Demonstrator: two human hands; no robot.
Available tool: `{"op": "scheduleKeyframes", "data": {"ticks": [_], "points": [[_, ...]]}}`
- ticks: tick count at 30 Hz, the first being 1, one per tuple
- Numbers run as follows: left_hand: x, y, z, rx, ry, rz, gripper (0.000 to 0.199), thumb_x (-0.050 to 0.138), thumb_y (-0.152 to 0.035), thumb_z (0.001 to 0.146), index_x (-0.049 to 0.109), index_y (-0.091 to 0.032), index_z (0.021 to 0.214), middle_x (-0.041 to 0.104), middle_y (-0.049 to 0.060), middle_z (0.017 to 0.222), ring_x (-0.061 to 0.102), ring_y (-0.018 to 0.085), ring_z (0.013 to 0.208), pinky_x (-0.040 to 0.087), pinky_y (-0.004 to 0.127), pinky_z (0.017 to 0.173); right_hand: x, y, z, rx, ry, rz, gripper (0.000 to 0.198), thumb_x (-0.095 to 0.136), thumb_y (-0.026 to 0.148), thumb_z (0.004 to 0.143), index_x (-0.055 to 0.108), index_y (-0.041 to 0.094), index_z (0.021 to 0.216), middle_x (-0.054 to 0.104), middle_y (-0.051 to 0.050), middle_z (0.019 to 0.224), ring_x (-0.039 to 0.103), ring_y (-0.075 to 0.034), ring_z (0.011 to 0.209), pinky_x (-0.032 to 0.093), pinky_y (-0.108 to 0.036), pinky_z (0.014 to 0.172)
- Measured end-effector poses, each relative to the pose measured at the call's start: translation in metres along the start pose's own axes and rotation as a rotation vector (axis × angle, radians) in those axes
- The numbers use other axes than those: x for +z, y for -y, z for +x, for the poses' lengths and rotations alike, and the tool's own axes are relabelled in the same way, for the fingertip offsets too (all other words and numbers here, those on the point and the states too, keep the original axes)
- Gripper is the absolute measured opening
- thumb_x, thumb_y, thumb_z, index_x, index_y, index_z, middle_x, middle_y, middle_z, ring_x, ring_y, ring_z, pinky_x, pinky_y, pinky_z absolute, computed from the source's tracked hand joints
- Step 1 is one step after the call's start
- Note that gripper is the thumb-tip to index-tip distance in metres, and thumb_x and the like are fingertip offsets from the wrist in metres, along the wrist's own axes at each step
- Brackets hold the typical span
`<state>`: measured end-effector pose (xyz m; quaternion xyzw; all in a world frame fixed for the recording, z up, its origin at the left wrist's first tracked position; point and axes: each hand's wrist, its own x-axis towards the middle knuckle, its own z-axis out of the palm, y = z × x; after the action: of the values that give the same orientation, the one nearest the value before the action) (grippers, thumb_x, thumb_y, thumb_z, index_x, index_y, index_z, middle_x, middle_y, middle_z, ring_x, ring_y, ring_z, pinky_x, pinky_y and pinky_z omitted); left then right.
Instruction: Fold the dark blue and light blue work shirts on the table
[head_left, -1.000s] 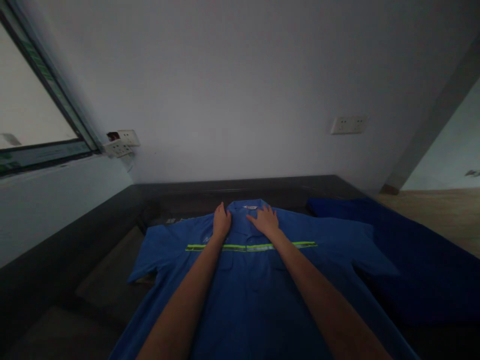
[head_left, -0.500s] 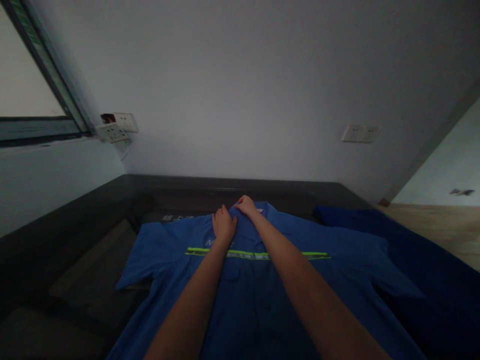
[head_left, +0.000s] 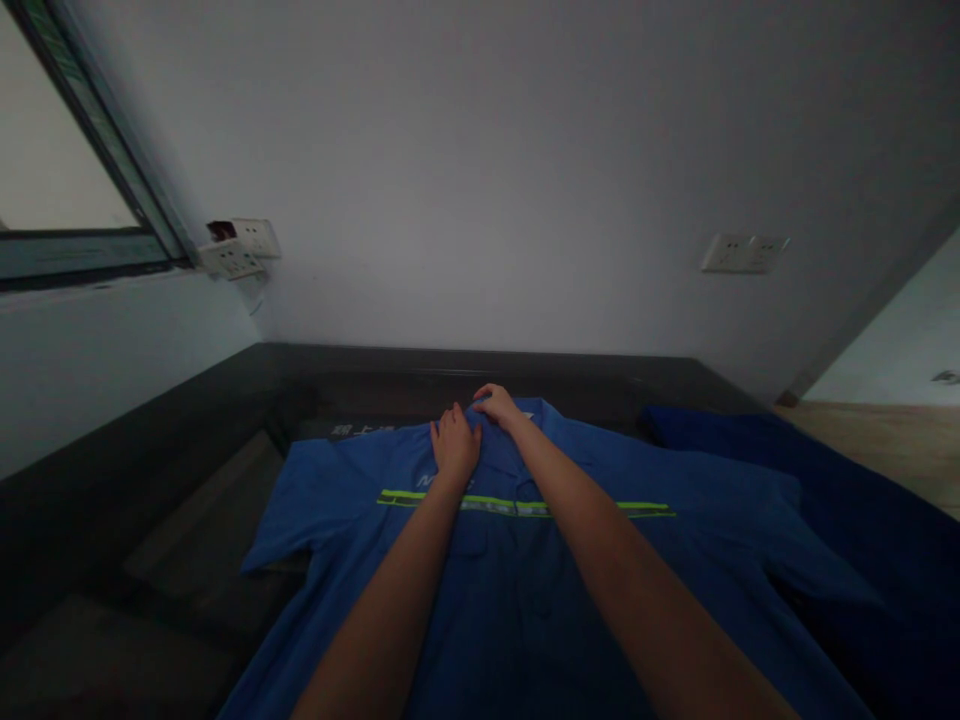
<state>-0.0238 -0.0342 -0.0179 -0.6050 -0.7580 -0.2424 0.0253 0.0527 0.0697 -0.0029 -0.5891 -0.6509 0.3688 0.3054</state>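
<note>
A blue short-sleeved work shirt (head_left: 480, 600) lies spread out front side up, its collar pointing away from me. A yellow-green and grey reflective stripe crosses its chest, with pale lettering above on the left. My left hand (head_left: 456, 442) rests on the cloth just left of the collar, palm down, fingers and thumb apart. At the collar's far left edge, my right hand (head_left: 496, 404) has its fingers bent and closed on the collar cloth. My forearms cover part of the shirt's front.
Under the shirt is a dark surface with a raised rim (head_left: 480, 358) along the wall. A darker blue cloth (head_left: 720, 428) lies on the right. Sockets (head_left: 745, 254) are on the wall, with more sockets (head_left: 238, 250) near the window on the left.
The view has shifted slightly, so everything sits a little further right. Both hands stay at the collar; the right hand's fingers have changed position a little on its edge.
</note>
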Motion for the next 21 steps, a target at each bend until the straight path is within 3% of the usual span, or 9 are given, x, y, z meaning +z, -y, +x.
{"op": "scheduleKeyframes", "data": {"ticks": [11, 17, 21], "points": [[0.0033, -0.0029, -0.003, 0.203, -0.006, 0.054, 0.046, 0.038, -0.02, 0.089, 0.048, -0.013, 0.133, 0.048, 0.014, 0.14, 0.033, 0.026, 0.136, 0.019, 0.049, 0.114, 0.0015, -0.005, 0.0039, -0.049, -0.017, -0.078, 0.017, 0.068, 0.013, 0.067, 0.075, 0.017, 0.082, 0.07, 0.0, 0.066, 0.062, -0.012, 0.059, 0.048, -0.021, 0.061], [0.0066, -0.0021, -0.0025, 0.219, 0.008, 0.055, 0.048, 0.038, -0.018, 0.088, 0.046, -0.01, 0.134, 0.049, 0.015, 0.139, 0.035, 0.027, 0.135, 0.019, 0.049, 0.114, -0.0025, -0.0001, 0.0065, -0.109, -0.081, -0.189, 0.019, 0.069, 0.011, 0.065, 0.074, 0.02, 0.081, 0.073, -0.002, 0.085, 0.066, -0.015, 0.084, 0.048, -0.021, 0.076], [0.0045, -0.0023, -0.0029, 0.22, 0.011, 0.061, 0.047, 0.038, -0.018, 0.088, 0.048, -0.01, 0.133, 0.05, 0.015, 0.138, 0.036, 0.027, 0.134, 0.02, 0.05, 0.113, -0.0009, 0.001, 0.0062, -0.125, -0.113, -0.257, 0.017, 0.067, 0.01, 0.068, 0.073, 0.02, 0.08, 0.073, -0.003, 0.088, 0.066, -0.015, 0.088, 0.047, -0.022, 0.079]]}}
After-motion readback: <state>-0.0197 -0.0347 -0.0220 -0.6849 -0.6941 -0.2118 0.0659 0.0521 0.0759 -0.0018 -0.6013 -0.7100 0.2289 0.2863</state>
